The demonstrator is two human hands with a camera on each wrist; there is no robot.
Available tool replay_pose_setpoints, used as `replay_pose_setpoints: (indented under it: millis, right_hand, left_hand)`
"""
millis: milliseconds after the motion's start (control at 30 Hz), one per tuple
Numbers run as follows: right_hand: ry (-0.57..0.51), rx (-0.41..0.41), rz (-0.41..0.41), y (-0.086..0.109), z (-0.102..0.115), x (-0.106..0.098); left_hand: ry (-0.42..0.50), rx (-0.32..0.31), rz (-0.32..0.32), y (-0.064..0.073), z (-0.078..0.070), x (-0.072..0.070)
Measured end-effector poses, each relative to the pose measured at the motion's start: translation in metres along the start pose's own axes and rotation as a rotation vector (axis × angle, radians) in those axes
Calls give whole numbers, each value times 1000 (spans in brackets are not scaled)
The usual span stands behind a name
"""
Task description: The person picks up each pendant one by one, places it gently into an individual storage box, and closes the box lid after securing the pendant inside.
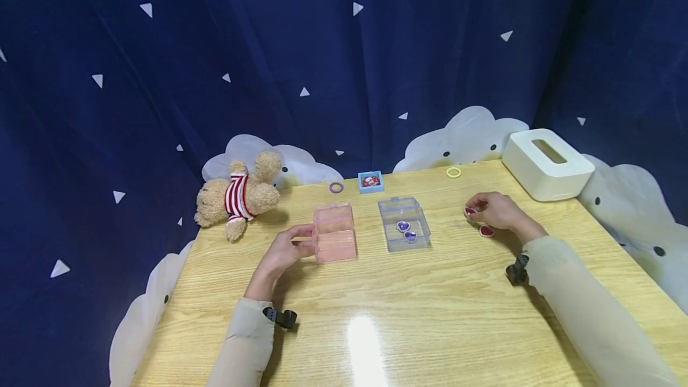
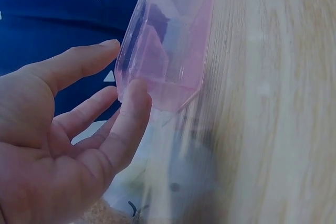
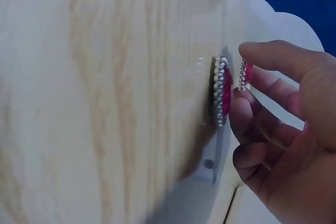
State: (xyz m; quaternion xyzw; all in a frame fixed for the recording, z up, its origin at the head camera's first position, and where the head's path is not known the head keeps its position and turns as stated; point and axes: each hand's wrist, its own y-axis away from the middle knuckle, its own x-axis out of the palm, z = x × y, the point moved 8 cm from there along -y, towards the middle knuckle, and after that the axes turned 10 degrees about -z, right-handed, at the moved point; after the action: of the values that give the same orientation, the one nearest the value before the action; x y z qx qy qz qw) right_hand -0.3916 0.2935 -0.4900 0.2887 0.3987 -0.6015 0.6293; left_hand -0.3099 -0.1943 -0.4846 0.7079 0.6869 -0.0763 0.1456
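Observation:
My left hand (image 1: 290,249) is at the left side of a clear pink plastic box (image 1: 336,246), its lid standing open. Thumb and fingers grip the box's edge, as the left wrist view shows with the hand (image 2: 68,135) beside the box (image 2: 173,51). Between thumb and fingertips, my right hand (image 1: 497,211) pinches a red gem (image 1: 470,211) with a silvery beaded rim; its edge shows in the right wrist view, gem (image 3: 245,74) in hand (image 3: 294,124). A second red gem (image 1: 486,231) lies on the table just below that hand.
A clear bluish box (image 1: 392,242), lid open, holds two purple gems (image 1: 403,226). Behind are a purple ring (image 1: 336,187), a small blue square tray (image 1: 371,190) and a yellow ring (image 1: 453,172). A teddy bear (image 1: 236,196) lies left; a white tissue box (image 1: 559,178) stands right.

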Motion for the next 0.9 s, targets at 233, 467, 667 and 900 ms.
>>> replay_pose_setpoints:
  millis: [233,467,667,900]
  right_hand:
    - [-18,-1,-20,-1,8,-4]
    - [-1,-34,-48,-1,27,-13]
    - [-42,-131,-85,-3,51,-18]
    - [-90,-184,-80,-4,85,-15]
  left_hand:
    - [10,0,15,2,-1,0]
    - [-3,9,11,2,-3,0]
    - [14,7,-12,0,-2,1]
    - [18,3,-19,-1,-1,2]
